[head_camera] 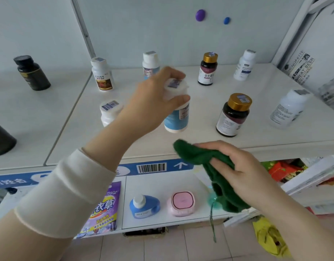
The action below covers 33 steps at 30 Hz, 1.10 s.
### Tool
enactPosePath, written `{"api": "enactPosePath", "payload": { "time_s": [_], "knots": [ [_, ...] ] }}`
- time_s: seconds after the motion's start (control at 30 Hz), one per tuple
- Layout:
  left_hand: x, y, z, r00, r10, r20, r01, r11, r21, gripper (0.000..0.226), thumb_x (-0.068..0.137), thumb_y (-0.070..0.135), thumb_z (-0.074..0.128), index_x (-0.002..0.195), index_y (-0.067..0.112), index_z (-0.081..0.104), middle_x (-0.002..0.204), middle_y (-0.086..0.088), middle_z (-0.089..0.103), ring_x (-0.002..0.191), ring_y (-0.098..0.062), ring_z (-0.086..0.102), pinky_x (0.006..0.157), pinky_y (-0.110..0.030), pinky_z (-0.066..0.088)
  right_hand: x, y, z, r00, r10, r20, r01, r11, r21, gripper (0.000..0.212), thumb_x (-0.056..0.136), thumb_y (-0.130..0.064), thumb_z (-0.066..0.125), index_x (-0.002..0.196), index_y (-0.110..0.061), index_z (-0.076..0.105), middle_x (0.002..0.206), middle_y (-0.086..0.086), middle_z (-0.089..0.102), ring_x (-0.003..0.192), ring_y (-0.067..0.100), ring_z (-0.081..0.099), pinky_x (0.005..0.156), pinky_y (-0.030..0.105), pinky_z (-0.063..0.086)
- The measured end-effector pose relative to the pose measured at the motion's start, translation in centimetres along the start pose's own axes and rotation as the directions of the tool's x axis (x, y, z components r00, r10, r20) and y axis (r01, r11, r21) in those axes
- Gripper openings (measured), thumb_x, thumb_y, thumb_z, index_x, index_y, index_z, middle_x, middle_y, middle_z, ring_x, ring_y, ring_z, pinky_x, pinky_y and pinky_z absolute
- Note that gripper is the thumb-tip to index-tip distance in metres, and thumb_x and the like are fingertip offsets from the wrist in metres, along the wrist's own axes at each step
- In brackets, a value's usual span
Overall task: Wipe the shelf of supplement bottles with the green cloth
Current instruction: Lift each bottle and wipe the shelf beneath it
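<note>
**Edges.** Main shelf (203,110): white, flat. The front lip runs L to R across mid frame and carries a blue label strip (152,167) w/ barcode. A seam at L divides it from the adjoining bay. There is an upright post at back L and a panel at R.

**Open room.**
- A bare band runs along the front lip, widest at centre and R.
- A bare lane lies between the front and back rows.
- A bare patch lies between the held bottle and the front gold-cap bottle (234,115).

**Count, main shelf: 8 bottles.**
- Back row, 4: brown-label bottle (103,75); a white one (150,63) part-hidden behind the hand; rear gold-cap bottle (208,69); rear white bottle (244,65).
- Front row, 4: front-L white bottle (109,112); blue-label bottle (176,117); the front gold-cap; far-R white bottle (288,110).

**Count, elsewhere.**
- L bay: 1 black bottle (31,72), and 1 dark item cut by the frame edge.
- Lower shelf: 1 purple pouch (104,204), 1 blue container (143,205), 1 pink box (181,203).
- Back wall: 2 knobs, 1 purple (200,15) and 1 blue (226,20).

**Hands.**
- Left hand (154,98): fingers and thumb curled round the cap of the blue-label bottle. Cannot tell whether its base touches the shelf.
- Right hand (241,166): fingers folded over the green cloth (196,155), gripping it at the front lip, just below and R of the held bottle.

**Cloth.** Dark green, knit-looking, bunched. Its upper end is at the lip and the rest hangs below, in front of the lower shelf. One loose thread (212,223) dangles.
</note>
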State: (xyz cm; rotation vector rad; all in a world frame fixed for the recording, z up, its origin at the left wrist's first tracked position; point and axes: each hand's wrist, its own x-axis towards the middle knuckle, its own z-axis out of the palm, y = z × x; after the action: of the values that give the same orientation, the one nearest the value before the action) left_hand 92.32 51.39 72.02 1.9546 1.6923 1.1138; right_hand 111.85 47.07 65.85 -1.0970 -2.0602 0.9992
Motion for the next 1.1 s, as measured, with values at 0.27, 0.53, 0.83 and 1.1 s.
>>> {"api": "enactPosePath", "payload": {
  "time_s": [0.27, 0.53, 0.83, 1.1],
  "knots": [
    [-0.9, -0.3, 3.6, 0.996, -0.084, -0.002, 0.084, 0.996, 0.038, 0.039, 0.086, 0.022, 0.058, 0.123, 0.028, 0.048, 0.127, 0.001, 0.054, 0.109, -0.019, 0.055, 0.092, -0.028, 0.044, -1.8, 1.9, -6.4, 0.995, 0.011, -0.103, 0.006, 0.987, 0.159, 0.052, 0.089, -0.009, 0.050, 0.098, -0.059, 0.059, 0.101, -0.035, 0.064, 0.095, -0.014, 0.059, 0.077, 0.003, 0.044],
    [-0.3, 5.7, 7.2, 0.977, 0.175, -0.124, -0.126, 0.937, 0.327, 0.067, 0.074, 0.057, 0.049, 0.133, 0.026, 0.041, 0.146, 0.004, 0.037, 0.131, -0.015, 0.037, 0.098, -0.026, 0.029, -0.9, 4.6, -12.6, 0.944, 0.160, -0.288, -0.015, 0.894, 0.449, 0.040, 0.091, -0.013, 0.050, 0.096, -0.050, 0.065, 0.097, -0.023, 0.070, 0.089, -0.004, 0.066, 0.071, 0.019, 0.052],
    [3.4, 6.6, 10.2, 0.985, -0.089, 0.149, 0.048, 0.964, 0.261, 0.043, 0.079, 0.036, 0.064, 0.119, 0.024, 0.050, 0.112, 0.000, 0.061, 0.091, -0.014, 0.056, 0.079, -0.023, 0.044, 2.2, 4.0, -12.5, 0.915, 0.237, -0.327, -0.048, 0.868, 0.494, 0.036, 0.091, -0.015, 0.050, 0.100, -0.047, 0.064, 0.102, -0.018, 0.069, 0.095, 0.002, 0.064, 0.085, 0.028, 0.051],
    [8.2, 7.0, 2.4, 0.999, -0.025, -0.028, 0.032, 0.959, 0.280, 0.037, 0.076, 0.043, 0.061, 0.111, 0.032, 0.054, 0.111, 0.011, 0.060, 0.096, -0.013, 0.058, 0.072, -0.008, 0.037, 9.1, 4.8, -9.8, 0.864, 0.261, -0.430, -0.187, 0.961, 0.206, 0.038, 0.091, -0.008, 0.044, 0.123, -0.024, 0.056, 0.123, 0.000, 0.061, 0.111, 0.020, 0.057, 0.099, 0.037, 0.045]
  ]
}}
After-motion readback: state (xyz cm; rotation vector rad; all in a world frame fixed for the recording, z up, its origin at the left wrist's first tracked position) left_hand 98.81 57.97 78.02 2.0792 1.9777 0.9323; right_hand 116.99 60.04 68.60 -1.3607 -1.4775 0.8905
